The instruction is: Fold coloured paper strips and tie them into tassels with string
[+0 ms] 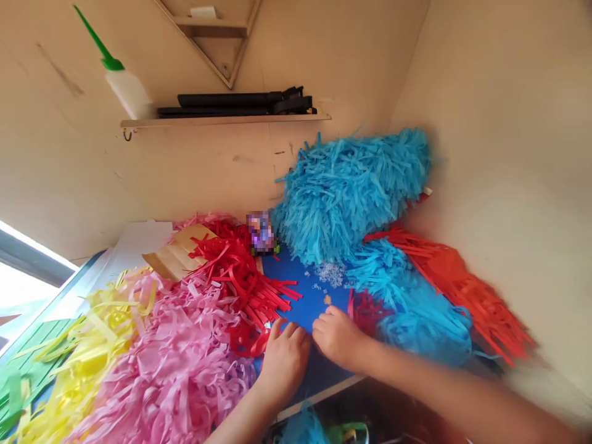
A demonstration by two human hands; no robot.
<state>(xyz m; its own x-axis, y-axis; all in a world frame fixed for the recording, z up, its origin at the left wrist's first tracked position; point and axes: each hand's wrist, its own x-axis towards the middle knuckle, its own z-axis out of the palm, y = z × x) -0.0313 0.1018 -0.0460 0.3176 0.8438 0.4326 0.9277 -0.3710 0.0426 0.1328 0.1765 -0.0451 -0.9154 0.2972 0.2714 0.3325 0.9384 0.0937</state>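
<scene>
My left hand [287,356] is over the blue tabletop [296,311], its fingers curled down and closed. Beside its index finger lies a loop of red tissue-paper fringe [250,339] with a small white bit on it. My right hand [340,338] faces it a short way to the right, also closed, fingertips pressed together. Whatever either hand holds is hidden or too small to make out. Just beyond my right hand are a small orange scrap [328,300] and a scatter of tiny clear pieces [330,274].
Pink fringe [185,357], yellow fringe [99,333] and green paper strips [41,351] spread leftward. A large blue fringed shape [356,191] leans at the back, with orange fringe [462,290] at right. A wall shelf [222,121] carries a white bottle [129,92] with a green nozzle.
</scene>
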